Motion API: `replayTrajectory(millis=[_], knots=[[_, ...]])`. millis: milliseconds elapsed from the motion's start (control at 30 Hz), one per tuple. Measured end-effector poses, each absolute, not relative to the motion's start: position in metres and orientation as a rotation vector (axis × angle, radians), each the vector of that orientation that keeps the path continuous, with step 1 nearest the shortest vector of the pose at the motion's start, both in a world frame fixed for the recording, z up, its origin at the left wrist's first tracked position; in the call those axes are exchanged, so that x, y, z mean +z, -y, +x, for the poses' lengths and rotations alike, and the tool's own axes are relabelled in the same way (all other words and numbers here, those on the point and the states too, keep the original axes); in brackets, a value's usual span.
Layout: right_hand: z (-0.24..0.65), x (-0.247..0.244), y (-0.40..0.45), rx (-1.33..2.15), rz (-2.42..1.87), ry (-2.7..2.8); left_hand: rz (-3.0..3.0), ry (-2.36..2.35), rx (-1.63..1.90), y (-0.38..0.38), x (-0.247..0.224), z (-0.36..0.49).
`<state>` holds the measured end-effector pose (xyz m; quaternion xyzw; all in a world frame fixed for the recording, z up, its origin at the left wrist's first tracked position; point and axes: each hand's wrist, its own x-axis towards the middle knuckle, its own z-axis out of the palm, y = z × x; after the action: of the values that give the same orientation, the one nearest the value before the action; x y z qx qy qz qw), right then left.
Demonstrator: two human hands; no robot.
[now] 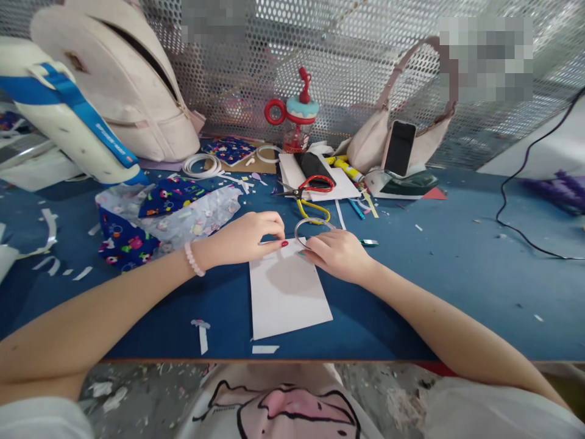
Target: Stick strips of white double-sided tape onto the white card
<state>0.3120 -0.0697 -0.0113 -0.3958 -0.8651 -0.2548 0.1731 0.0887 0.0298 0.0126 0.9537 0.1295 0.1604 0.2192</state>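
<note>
A white sheet or flat card (290, 292) lies on the blue table in front of me. My left hand (256, 239) is at its top left edge, thumb and fingers curved toward each other with a gap between them, and nothing visible is held. My right hand (336, 251) is closed at the top right corner around a roll of clear tape (315, 221), which stands partly over the paper's far edge. Just beyond the tape lie scissors (315, 198) with red and yellow handles.
Patterned blue fabric (159, 219) lies left of my left hand. Farther back are a white bottle (68, 116), a backpack (123, 79), a red-and-blue cup (299, 119), a phone (399, 148) and a handbag (370, 140). A black cable (505, 183) runs at right.
</note>
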Motion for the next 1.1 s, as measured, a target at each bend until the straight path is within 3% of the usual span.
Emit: replayTrajectory(millis=[433,633,900,1100], knots=[[0.324,0.002,0.072,-0.74,-1.476,2.44,2.322,-0.71,0.453,-0.02,0.014,0.077],[0.309,0.017,0.078,-0.415,-2.067,2.57,2.361,-0.786,0.34,-0.018,0.003,0.054],[0.3,0.035,0.09,-0.094,-2.494,2.444,2.468,-0.726,0.213,-0.004,-0.002,0.041],[0.301,0.029,0.091,-0.365,-2.173,2.538,2.429,-0.729,0.205,-0.002,-0.004,0.042]])
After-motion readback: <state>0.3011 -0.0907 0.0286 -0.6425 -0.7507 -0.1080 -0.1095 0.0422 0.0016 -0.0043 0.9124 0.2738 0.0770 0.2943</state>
